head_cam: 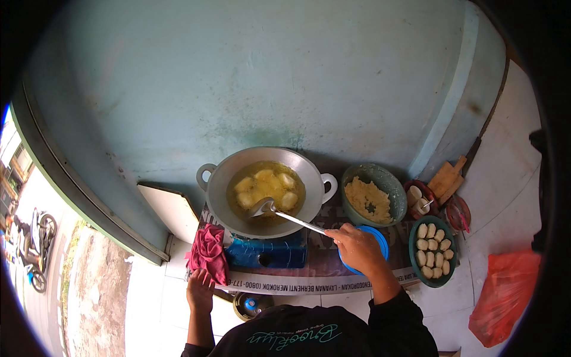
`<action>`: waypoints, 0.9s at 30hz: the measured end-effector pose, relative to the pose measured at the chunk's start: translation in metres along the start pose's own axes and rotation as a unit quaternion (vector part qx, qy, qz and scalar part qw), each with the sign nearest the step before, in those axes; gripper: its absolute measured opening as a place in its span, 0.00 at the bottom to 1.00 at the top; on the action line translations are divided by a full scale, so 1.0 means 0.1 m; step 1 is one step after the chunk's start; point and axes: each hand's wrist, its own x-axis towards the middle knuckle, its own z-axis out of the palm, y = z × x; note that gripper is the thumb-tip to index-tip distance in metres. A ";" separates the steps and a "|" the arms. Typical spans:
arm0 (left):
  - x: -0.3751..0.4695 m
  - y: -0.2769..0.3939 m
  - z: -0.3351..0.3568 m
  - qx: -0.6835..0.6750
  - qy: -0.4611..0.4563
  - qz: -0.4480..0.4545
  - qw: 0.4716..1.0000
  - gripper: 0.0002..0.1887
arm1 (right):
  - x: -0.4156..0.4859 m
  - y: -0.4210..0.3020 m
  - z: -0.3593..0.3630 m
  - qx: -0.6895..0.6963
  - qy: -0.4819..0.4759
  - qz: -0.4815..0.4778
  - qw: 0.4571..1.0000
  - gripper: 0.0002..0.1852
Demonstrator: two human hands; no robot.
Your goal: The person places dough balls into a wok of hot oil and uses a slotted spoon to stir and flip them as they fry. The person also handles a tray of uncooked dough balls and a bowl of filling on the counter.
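My right hand grips the handle of a metal spatula. The spatula's head dips into the oil near the front of a wide metal wok. Several pale dough pieces lie in the yellow oil, partly submerged. Under the wok sits a blue gas stove with a black knob. My left hand holds nothing, its fingers at the lower edge of a crumpled pink cloth; whether they touch it I cannot tell. A blue round rim shows partly behind my right hand.
To the wok's right stands a green bowl of mashed dough. A green oval tray holds several shaped pieces. Nearby are cups, wooden boards and a red plastic bag. A gas cylinder stands below; a motorcycle is outside.
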 end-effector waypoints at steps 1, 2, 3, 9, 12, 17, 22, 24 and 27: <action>0.00 0.00 0.00 0.006 -0.011 0.002 1.000 0.19 | 0.02 -0.02 0.01 0.002 -0.004 -0.009 1.000 0.13; 0.00 0.00 0.00 0.007 -0.011 0.002 1.000 0.19 | 0.04 -0.03 0.02 0.009 -0.008 -0.012 1.000 0.13; 0.00 0.00 0.01 0.005 0.002 0.000 1.000 0.19 | 0.06 -0.04 0.03 0.016 -0.011 -0.018 1.000 0.13; -0.05 0.00 0.02 0.008 0.011 -0.002 1.000 0.18 | 0.20 -0.04 -0.02 -0.027 0.022 -0.050 0.998 0.11; -0.06 0.01 0.03 0.007 0.021 -0.005 1.000 0.19 | 0.21 -0.08 -0.04 -0.081 0.047 -0.058 0.994 0.11; -0.05 -0.02 0.02 0.005 0.007 -0.004 1.000 0.18 | 0.18 -0.16 0.04 -0.128 0.048 -0.061 0.989 0.12; -0.04 -0.02 0.01 0.005 0.000 -0.001 1.000 0.18 | 0.11 -0.17 0.01 -0.130 0.046 -0.038 0.990 0.11; -0.04 -0.02 0.01 0.002 0.010 0.003 1.000 0.18 | 0.05 -0.17 -0.12 -0.126 0.051 -0.025 0.990 0.11; -0.04 -0.01 0.02 -0.003 0.024 0.000 1.000 0.18 | -0.07 -0.14 -0.39 -0.075 0.053 -0.002 0.996 0.12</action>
